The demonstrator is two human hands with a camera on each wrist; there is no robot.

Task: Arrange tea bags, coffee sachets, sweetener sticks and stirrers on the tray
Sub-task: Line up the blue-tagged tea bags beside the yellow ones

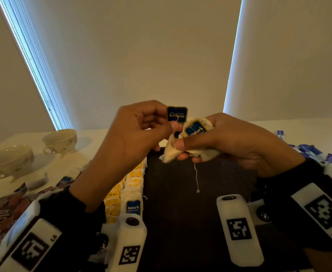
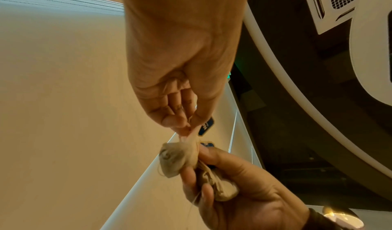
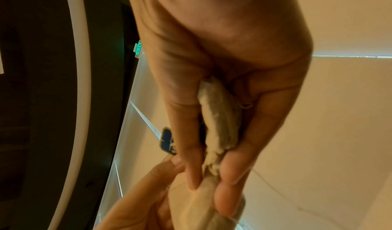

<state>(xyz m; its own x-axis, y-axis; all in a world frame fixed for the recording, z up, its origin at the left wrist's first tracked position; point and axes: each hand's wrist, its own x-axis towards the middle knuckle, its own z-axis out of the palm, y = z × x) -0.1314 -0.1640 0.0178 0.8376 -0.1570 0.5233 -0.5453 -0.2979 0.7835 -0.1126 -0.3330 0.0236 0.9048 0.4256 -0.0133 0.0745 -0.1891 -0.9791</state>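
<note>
Both hands are raised above the dark tray (image 1: 190, 213). My right hand (image 1: 182, 148) grips a crumpled bunch of cream tea bags (image 1: 190, 152) with a blue "Natur's" tag on top; a white string (image 1: 196, 177) dangles from the bunch. My left hand (image 1: 171, 124) pinches a blue tea bag tag (image 1: 177, 114) just above the bunch. In the left wrist view the left hand (image 2: 188, 126) pinches at the bunch of tea bags (image 2: 176, 158) beside the tag (image 2: 206, 126). In the right wrist view the right hand (image 3: 207, 180) wraps round the tea bags (image 3: 220, 116).
Rows of yellow-tagged tea bags (image 1: 126, 189) lie along the tray's left side. Brown coffee sachets (image 1: 2, 213) sit at lower left, blue sweetener sticks (image 1: 310, 152) at the right. Two cream cups (image 1: 60, 141) (image 1: 10, 161) stand on the white table at the left.
</note>
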